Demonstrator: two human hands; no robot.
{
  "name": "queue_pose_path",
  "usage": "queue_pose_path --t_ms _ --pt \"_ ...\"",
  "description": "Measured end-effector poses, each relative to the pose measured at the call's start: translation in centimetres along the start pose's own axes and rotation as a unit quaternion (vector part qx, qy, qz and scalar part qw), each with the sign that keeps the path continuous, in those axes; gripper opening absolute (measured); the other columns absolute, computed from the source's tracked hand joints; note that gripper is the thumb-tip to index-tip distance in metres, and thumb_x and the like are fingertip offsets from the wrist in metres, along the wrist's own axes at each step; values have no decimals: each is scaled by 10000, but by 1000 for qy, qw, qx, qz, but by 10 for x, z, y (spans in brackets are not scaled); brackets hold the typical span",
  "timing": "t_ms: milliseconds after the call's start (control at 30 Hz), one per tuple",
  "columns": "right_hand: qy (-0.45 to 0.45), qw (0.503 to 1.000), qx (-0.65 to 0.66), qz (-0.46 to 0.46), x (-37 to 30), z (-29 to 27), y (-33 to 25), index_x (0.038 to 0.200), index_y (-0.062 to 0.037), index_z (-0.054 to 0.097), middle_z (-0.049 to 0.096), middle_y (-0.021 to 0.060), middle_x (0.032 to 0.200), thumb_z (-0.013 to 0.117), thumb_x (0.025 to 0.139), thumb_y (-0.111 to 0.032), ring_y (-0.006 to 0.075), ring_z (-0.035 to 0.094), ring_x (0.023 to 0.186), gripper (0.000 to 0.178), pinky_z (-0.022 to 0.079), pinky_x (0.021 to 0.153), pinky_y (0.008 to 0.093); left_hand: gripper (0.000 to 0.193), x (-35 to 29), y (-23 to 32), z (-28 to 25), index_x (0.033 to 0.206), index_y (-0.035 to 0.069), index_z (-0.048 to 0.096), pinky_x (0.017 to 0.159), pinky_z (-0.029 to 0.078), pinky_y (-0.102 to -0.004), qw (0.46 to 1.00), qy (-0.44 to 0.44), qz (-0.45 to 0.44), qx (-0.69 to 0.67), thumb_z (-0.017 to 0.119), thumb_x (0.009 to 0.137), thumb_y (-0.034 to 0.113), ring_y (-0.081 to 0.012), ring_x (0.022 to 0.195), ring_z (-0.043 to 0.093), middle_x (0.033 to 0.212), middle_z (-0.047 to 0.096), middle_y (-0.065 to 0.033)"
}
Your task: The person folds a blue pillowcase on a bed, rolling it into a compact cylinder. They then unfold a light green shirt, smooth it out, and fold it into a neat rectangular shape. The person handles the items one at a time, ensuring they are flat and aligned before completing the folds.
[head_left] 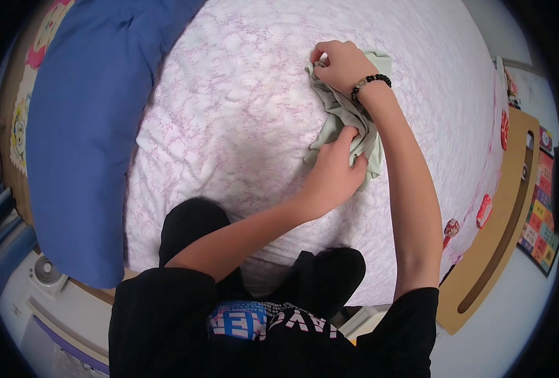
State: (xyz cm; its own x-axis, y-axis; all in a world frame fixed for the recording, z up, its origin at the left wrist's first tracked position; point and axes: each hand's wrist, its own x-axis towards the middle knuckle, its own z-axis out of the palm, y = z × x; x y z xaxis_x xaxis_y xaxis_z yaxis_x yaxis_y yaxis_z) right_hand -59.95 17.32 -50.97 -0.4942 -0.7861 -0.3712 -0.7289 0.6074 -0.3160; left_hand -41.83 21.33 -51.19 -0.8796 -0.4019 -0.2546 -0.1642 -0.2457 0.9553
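Observation:
A crumpled pale green cloth [374, 148] lies on the white and pink patterned bedding, bunched in folds. What kind of garment or cloth it is, I cannot make out. My right hand [345, 65], with a dark bead bracelet [371, 80] at the wrist, pinches the cloth's far end between curled fingers. Closer to me, my left hand [336, 169] grips the near part, its fingers partly hidden in the folds. Some of the cloth lies flat beyond the right wrist.
Patterned bedding [229, 107] spreads around the cloth. A blue folded cover [90, 145] lies along the left side. To the right stands a wooden board with a long slot [496, 233], with small red items [484, 211] beside it. My knees [194, 223] rest at the near edge.

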Motion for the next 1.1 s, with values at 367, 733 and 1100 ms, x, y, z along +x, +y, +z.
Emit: queue_pose_path --t_ms 367,733,1100 --pt "-3 990 -101 97 21 5 -12 1111 -91 679 698 176 1015 670 759 -269 352 677 971 395 546 890 409 333 -1 3 -9 1175 -20 513 737 496 -469 993 -42 20 108 572 857 62 -397 804 653 896 655 -254" --pt "400 804 415 146 -111 -188 67 1022 42 643 645 82 837 616 897 -173 159 644 707 250 560 652 300 223 103 185 -79 1052 66 596 701 499 -426 763 5 329 556 555 836 100 -353 790 631 836 647 -172" --pt "436 677 560 192 -211 -14 80 1074 0 647 624 53 756 577 862 -65 108 622 721 233 553 683 264 318 64 90 -75 1037 151 582 811 495 -419 606 -101 455 644 644 736 69 -251 893 629 933 619 -58"
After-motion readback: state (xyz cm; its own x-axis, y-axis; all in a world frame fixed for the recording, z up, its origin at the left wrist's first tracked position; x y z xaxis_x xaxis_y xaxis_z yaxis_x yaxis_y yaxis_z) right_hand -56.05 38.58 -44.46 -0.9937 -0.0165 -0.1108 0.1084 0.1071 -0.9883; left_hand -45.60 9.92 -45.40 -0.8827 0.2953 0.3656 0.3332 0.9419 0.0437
